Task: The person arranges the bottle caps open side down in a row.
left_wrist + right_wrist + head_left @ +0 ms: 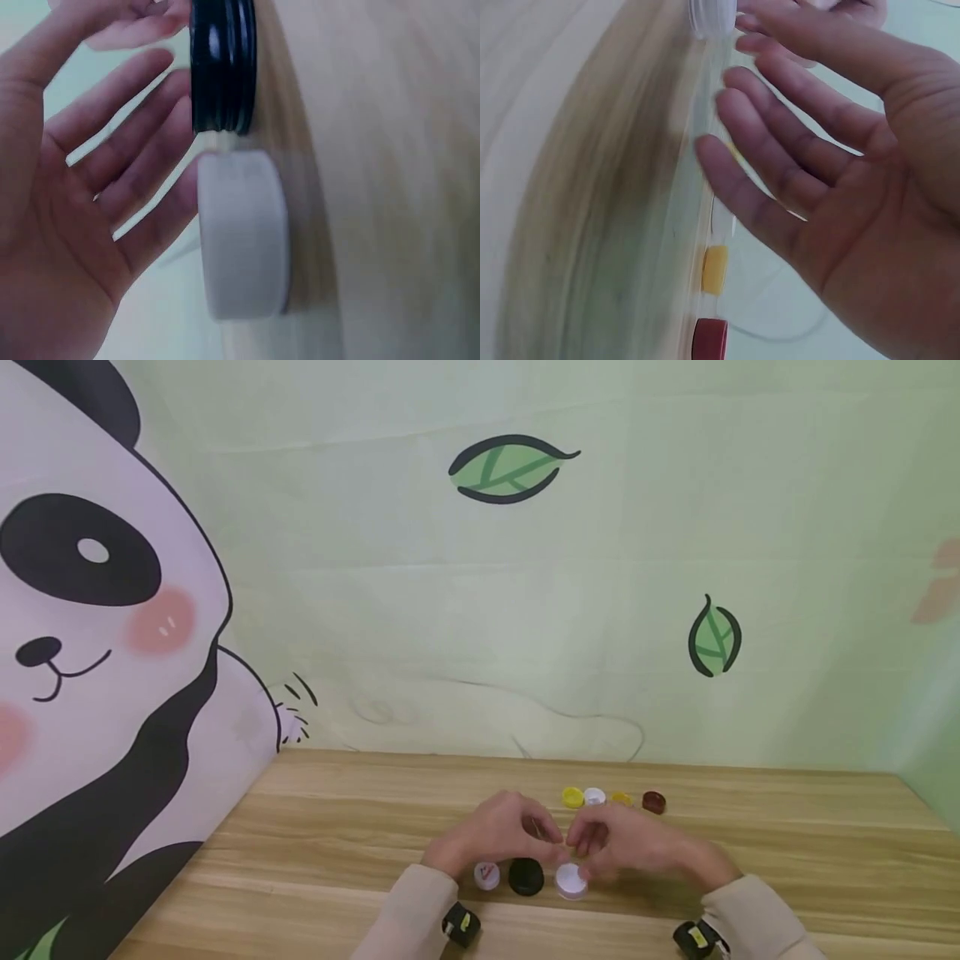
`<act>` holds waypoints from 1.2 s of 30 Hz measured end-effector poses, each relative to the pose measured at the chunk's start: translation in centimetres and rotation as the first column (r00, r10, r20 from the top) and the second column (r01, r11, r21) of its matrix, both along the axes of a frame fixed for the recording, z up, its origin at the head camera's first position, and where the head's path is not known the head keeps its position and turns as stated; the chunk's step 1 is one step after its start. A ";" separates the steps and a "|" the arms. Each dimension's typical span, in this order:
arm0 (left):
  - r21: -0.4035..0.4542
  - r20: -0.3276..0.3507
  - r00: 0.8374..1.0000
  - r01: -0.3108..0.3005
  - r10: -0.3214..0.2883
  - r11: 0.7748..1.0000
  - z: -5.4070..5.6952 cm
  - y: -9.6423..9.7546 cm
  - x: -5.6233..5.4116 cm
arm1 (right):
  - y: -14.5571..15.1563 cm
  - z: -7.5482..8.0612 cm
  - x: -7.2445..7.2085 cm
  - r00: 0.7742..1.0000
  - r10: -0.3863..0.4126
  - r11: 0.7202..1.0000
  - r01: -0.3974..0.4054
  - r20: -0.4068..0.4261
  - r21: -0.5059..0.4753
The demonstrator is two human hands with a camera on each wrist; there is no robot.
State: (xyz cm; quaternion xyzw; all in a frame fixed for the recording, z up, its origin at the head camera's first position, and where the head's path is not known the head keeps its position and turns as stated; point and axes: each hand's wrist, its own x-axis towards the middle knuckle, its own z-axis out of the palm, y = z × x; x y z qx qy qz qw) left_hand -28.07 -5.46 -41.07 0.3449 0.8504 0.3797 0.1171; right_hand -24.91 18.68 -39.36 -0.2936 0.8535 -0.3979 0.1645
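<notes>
My left hand (506,831) and right hand (626,843) meet at the fingertips above the table, just behind a white bottle cap (572,880). Both palms face inward with loosely bent fingers, and nothing shows gripped in either. Below the left hand lie a black cap (526,877) and a white cap with a red mark (487,876). In the left wrist view, the left fingers (142,142) pass behind the black cap (223,67) and a white cap (244,236). The right fingers (739,176) spread apart in the right wrist view, near a whitish cap (712,16) at the top.
Farther back on the wooden table (337,827) is a row of caps: yellow (573,797), white (595,797), orange (621,798) and dark red (654,802). A green backdrop (375,610) with a panda drawing rises behind the table.
</notes>
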 end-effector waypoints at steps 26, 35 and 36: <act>0.111 -0.193 0.903 -0.369 0.384 0.923 -0.3 3.5 -1.9 | 1.0 0.2 -3.3 0.897 -0.348 0.937 0.341 -0.273 -0.074; 0.093 -0.148 0.933 -0.316 0.328 0.944 -0.5 3.8 -2.6 | 0.8 -0.3 -4.6 0.905 -0.329 0.942 0.333 -0.271 -0.036; 0.095 -0.136 0.940 -0.302 0.313 0.949 -0.5 3.8 -2.5 | 0.9 -0.5 -4.7 0.908 -0.326 0.943 0.330 -0.264 -0.031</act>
